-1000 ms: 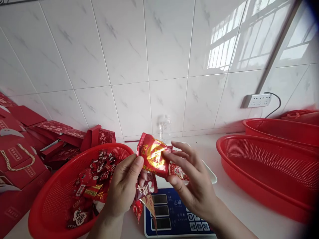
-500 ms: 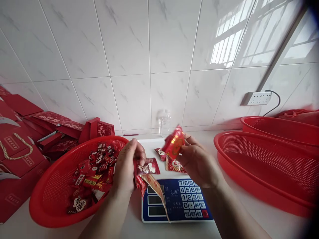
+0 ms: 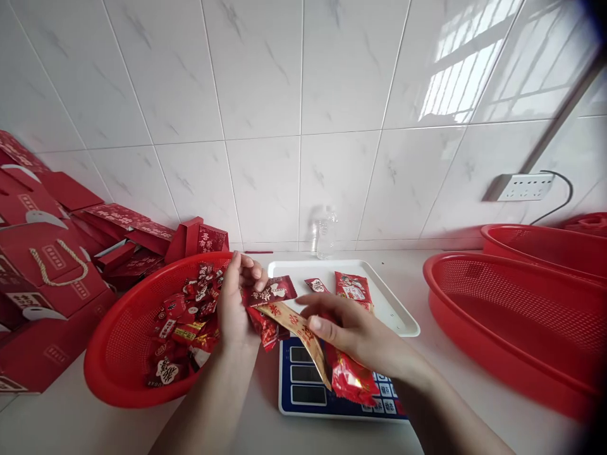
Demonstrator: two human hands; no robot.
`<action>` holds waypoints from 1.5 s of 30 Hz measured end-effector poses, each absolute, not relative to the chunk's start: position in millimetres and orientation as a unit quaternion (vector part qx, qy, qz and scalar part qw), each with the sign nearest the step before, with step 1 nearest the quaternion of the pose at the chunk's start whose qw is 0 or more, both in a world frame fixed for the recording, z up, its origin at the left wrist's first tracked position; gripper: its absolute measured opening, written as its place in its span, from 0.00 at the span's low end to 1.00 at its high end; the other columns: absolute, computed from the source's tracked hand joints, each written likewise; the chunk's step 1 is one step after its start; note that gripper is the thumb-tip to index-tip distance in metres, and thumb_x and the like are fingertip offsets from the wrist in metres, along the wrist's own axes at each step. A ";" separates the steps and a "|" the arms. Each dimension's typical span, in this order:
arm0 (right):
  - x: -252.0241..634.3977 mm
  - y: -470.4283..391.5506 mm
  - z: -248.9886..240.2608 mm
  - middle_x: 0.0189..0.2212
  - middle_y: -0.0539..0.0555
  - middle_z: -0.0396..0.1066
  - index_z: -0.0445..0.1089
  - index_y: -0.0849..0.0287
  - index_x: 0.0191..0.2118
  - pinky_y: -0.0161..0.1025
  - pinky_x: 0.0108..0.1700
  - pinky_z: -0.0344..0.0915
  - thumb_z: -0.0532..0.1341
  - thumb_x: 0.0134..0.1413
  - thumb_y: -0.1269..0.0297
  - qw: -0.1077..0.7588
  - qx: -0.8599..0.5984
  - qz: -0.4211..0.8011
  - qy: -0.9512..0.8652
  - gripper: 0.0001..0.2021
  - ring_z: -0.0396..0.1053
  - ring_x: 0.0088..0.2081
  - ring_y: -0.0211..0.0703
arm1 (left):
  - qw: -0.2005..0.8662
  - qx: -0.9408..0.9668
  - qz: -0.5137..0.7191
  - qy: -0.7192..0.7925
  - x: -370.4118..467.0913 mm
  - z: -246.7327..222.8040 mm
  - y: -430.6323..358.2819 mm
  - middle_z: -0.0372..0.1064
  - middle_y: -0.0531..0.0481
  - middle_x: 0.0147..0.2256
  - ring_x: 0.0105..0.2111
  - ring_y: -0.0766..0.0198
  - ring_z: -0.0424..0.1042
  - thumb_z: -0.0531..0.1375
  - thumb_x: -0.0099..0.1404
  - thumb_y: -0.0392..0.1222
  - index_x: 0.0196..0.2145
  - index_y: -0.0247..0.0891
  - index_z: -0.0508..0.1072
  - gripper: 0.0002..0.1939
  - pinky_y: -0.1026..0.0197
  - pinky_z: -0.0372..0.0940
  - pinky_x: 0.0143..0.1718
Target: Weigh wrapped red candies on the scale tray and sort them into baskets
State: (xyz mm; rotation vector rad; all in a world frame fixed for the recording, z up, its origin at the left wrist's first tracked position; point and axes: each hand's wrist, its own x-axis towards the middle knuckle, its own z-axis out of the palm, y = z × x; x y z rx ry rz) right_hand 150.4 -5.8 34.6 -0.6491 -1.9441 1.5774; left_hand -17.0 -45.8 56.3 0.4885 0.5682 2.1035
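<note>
My left hand [image 3: 239, 297] is closed round several wrapped sweets: a dark red packet [image 3: 270, 291], a shiny red one [image 3: 266, 330] and a long gold strip packet [image 3: 303, 328] that hangs out to the right. Close beside it is my right hand [image 3: 355, 332], curled over a shiny red sweet packet [image 3: 351, 376], with the thumb by the gold strip. Both hands are above a digital scale with a blue keypad panel [image 3: 296, 401]. On its white tray [image 3: 398, 319] lie a small dark red packet [image 3: 315, 285] and a larger red packet [image 3: 351, 287].
A red mesh basket [image 3: 114, 344] of wrapped sweets stands left, with red gift boxes [image 3: 52, 278] beyond it. Large red baskets [image 3: 502, 341] are on the right. A clear bottle [image 3: 327, 234] stands by the tiled wall; a power strip [image 3: 526, 188] is mounted there.
My right hand has come down with the shiny red packet, from above the tray to beside the gold strip. The view has shifted, so the surroundings appear further right.
</note>
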 end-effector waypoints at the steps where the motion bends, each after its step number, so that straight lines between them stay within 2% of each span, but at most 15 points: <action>1: 147.6 -5.6 32.9 0.33 0.53 0.73 0.76 0.58 0.40 0.37 0.36 0.64 0.69 0.48 0.42 0.243 -0.222 0.629 -0.704 0.23 0.68 0.33 0.40 | 0.430 0.210 0.848 0.228 -16.1 56.8 -47.5 0.62 0.58 0.20 0.17 0.75 0.58 0.61 0.66 0.42 0.24 0.36 0.68 0.14 0.71 0.57 0.18; 4: 140.5 -3.5 27.7 0.25 0.47 0.69 0.73 0.59 0.31 0.33 0.31 0.61 0.72 0.45 0.47 0.224 -0.189 0.714 -0.636 0.19 0.64 0.26 0.33 | 0.418 0.238 0.846 0.232 -14.0 56.9 -50.7 0.63 0.58 0.20 0.17 0.75 0.59 0.67 0.61 0.44 0.24 0.36 0.68 0.14 0.72 0.58 0.18; 7: 139.7 -0.6 25.9 0.24 0.46 0.69 0.73 0.59 0.29 0.32 0.30 0.60 0.72 0.44 0.55 0.227 -0.201 0.715 -0.630 0.14 0.63 0.26 0.31 | 0.410 0.256 0.842 0.239 -11.8 55.0 -50.7 0.63 0.59 0.20 0.17 0.75 0.59 0.69 0.58 0.45 0.24 0.37 0.68 0.15 0.72 0.58 0.18; 13: 147.4 1.0 30.5 0.26 0.47 0.72 0.72 0.60 0.29 0.31 0.30 0.61 0.69 0.47 0.61 0.202 -0.213 0.696 -0.655 0.08 0.67 0.27 0.31 | 0.307 0.321 0.850 0.283 -9.7 52.8 -50.3 0.63 0.58 0.19 0.17 0.74 0.59 0.64 0.65 0.50 0.22 0.37 0.68 0.18 0.70 0.58 0.18; 16: 155.1 2.7 36.0 0.25 0.47 0.70 0.72 0.59 0.30 0.32 0.28 0.60 0.67 0.47 0.61 0.194 -0.222 0.665 -0.686 0.08 0.65 0.25 0.32 | 0.242 0.327 0.864 0.297 -15.1 55.5 -51.4 0.61 0.58 0.17 0.16 0.74 0.58 0.61 0.67 0.47 0.20 0.37 0.67 0.20 0.70 0.56 0.17; 19: 166.3 7.9 42.8 0.25 0.48 0.70 0.72 0.59 0.32 0.33 0.27 0.60 0.65 0.50 0.60 0.193 -0.255 0.587 -0.744 0.07 0.66 0.26 0.35 | 0.231 0.293 0.886 0.276 -23.0 59.4 -52.7 0.60 0.58 0.16 0.15 0.74 0.57 0.58 0.70 0.43 0.19 0.37 0.67 0.21 0.70 0.55 0.17; 23: 171.5 19.7 42.4 0.25 0.51 0.72 0.72 0.57 0.31 0.36 0.29 0.61 0.59 0.57 0.61 0.221 -0.347 0.366 -0.835 0.08 0.68 0.28 0.40 | 0.270 0.229 0.901 0.252 -29.4 64.3 -54.1 0.61 0.58 0.18 0.15 0.75 0.58 0.55 0.73 0.40 0.23 0.36 0.69 0.19 0.71 0.55 0.16; 25: 166.4 25.9 35.2 0.26 0.52 0.75 0.74 0.56 0.32 0.38 0.30 0.63 0.58 0.60 0.62 0.215 -0.390 0.257 -0.858 0.09 0.72 0.29 0.43 | 0.338 0.205 0.886 0.241 -29.9 67.0 -54.4 0.59 0.59 0.18 0.14 0.76 0.57 0.53 0.74 0.40 0.23 0.36 0.68 0.20 0.71 0.54 0.16; 27: 158.9 30.2 26.2 0.34 0.56 0.78 0.76 0.55 0.38 0.41 0.33 0.67 0.57 0.61 0.62 0.211 -0.420 0.186 -0.863 0.10 0.76 0.35 0.49 | 0.427 0.169 0.859 0.227 -29.0 69.6 -54.2 0.58 0.59 0.18 0.14 0.77 0.56 0.49 0.76 0.40 0.23 0.36 0.66 0.22 0.71 0.53 0.16; 29: 152.7 30.1 19.2 0.44 0.61 0.77 0.76 0.56 0.47 0.47 0.39 0.70 0.56 0.62 0.62 0.233 -0.436 0.148 -0.856 0.14 0.76 0.42 0.55 | 0.492 0.142 0.830 0.221 -27.2 71.2 -53.6 0.57 0.59 0.17 0.13 0.77 0.56 0.47 0.77 0.40 0.23 0.36 0.65 0.24 0.71 0.53 0.15; 31: 149.5 24.4 16.7 0.50 0.62 0.75 0.71 0.56 0.56 0.50 0.43 0.71 0.56 0.63 0.61 0.290 -0.404 0.145 -0.855 0.18 0.75 0.47 0.56 | 0.532 0.135 0.806 0.220 -24.0 71.3 -53.0 0.56 0.59 0.17 0.12 0.77 0.55 0.45 0.78 0.41 0.23 0.36 0.65 0.25 0.71 0.54 0.15; 35: 148.6 2.4 20.3 0.52 0.61 0.72 0.65 0.54 0.63 0.44 0.41 0.74 0.58 0.63 0.63 0.378 -0.218 0.141 -0.889 0.23 0.75 0.47 0.50 | 0.586 0.169 0.757 0.234 -13.5 67.4 -53.2 0.56 0.59 0.17 0.12 0.76 0.55 0.43 0.78 0.41 0.23 0.36 0.66 0.26 0.71 0.55 0.16; 39: 146.9 -12.6 23.6 0.48 0.62 0.74 0.70 0.56 0.58 0.42 0.37 0.74 0.52 0.66 0.69 0.421 -0.127 0.098 -0.893 0.18 0.76 0.43 0.47 | 0.599 0.213 0.730 0.251 -1.9 61.1 -55.3 0.57 0.59 0.17 0.14 0.76 0.56 0.50 0.75 0.42 0.23 0.36 0.67 0.21 0.70 0.56 0.18; 42: 144.0 -16.6 25.1 0.39 0.61 0.76 0.73 0.60 0.52 0.41 0.34 0.71 0.53 0.68 0.67 0.438 -0.123 0.114 -0.883 0.14 0.75 0.37 0.46 | 0.586 0.228 0.732 0.262 3.2 55.7 -53.9 0.60 0.59 0.18 0.16 0.76 0.57 0.62 0.66 0.44 0.24 0.36 0.68 0.15 0.71 0.57 0.18; 45: 143.6 -17.7 29.3 0.31 0.56 0.74 0.72 0.60 0.42 0.39 0.29 0.66 0.54 0.68 0.63 0.444 -0.160 0.169 -0.865 0.11 0.71 0.29 0.43 | 0.533 0.219 0.762 0.294 2.8 51.1 -49.2 0.61 0.59 0.19 0.17 0.75 0.61 0.70 0.56 0.45 0.23 0.36 0.68 0.16 0.72 0.59 0.19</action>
